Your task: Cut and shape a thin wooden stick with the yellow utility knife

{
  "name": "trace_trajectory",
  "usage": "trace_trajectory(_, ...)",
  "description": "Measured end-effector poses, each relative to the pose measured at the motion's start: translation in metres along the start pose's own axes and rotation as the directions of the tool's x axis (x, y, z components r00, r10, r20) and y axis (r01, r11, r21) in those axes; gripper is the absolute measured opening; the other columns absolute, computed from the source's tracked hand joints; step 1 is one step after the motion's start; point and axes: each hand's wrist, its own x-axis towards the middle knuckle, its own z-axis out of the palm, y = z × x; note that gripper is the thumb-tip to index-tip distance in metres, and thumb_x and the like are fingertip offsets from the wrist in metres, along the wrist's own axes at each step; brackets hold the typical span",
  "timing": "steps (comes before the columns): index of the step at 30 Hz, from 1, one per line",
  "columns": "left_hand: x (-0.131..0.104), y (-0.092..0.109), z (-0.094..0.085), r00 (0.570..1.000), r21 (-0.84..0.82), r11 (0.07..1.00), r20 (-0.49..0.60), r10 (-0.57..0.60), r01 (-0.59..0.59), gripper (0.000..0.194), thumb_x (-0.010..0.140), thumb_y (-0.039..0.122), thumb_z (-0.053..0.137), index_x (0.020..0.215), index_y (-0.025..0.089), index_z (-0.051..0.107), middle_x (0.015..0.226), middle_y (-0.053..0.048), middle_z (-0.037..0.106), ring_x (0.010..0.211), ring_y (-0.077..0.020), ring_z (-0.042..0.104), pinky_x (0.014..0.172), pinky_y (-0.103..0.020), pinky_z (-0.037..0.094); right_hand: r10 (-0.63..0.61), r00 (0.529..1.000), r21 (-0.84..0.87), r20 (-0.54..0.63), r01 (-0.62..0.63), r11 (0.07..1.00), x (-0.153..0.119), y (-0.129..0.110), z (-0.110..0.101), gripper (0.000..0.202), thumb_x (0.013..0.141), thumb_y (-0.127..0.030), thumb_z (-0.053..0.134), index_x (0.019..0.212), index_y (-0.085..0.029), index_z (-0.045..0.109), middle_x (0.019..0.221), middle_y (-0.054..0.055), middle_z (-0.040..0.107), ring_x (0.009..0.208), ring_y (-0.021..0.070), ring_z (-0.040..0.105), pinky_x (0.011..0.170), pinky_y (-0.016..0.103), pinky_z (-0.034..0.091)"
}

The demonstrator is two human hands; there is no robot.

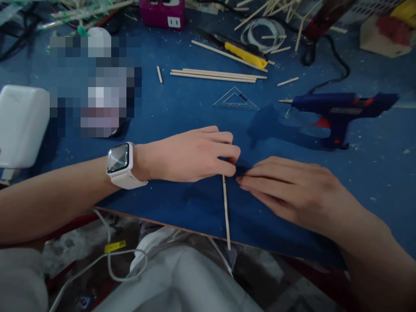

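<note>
My left hand (204,154), with a white-strapped watch (119,159) at the wrist, is closed with its fingers curled down over a thin wooden stick (226,212). That stick points toward my body, and its near end juts past the table edge; its far end is hidden under my fingers. Just right of it, my right hand (292,186) is closed in a pinch, fingertips almost touching my left fingers. Whatever the pinch may hold is too small or hidden to make out. Beyond my hands lies a clear set square (250,103) on the blue table (182,112).
A blue glue gun (341,108) lies at the right, its nozzle toward the middle. Farther back are several wooden sticks (214,76), a yellow-handled cutter (245,55) and a coil of wire (264,32). On the left stands a white power brick (22,125).
</note>
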Motion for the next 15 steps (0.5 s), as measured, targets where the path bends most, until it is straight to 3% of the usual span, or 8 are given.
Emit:
trace_trajectory(9,-0.0027,-0.0022,-0.0018,1.0,-0.019,1.0,-0.008,0.014,-0.014,0.031,0.127,0.011,0.062,0.127,0.025,0.09,0.142,-0.007,0.092,0.126,-0.0265,0.079,0.1,-0.042,0.052,0.018,1.0,-0.029,0.016,-0.018,0.999,0.0,-0.0018,-0.0028,0.019,0.128,-0.014,0.07,0.123,-0.02,0.087,0.11,0.004,0.095,0.099,0.0205,0.09,0.083,0.034,0.072)
trace_trajectory(15,-0.0021,-0.0012,-0.0014,0.999,-0.036,0.999,-0.004,-0.035,0.034,0.035,0.131,0.016,0.058,0.124,0.028,0.09,0.142,-0.003,0.094,0.125,-0.0259,0.079,0.103,-0.043,0.053,0.024,1.0,-0.04,0.003,-0.024,0.999,-0.0019,-0.0042,0.0011,0.018,0.122,-0.01,0.076,0.122,-0.021,0.09,0.107,0.002,0.094,0.095,0.0214,0.088,0.083,0.036,0.073)
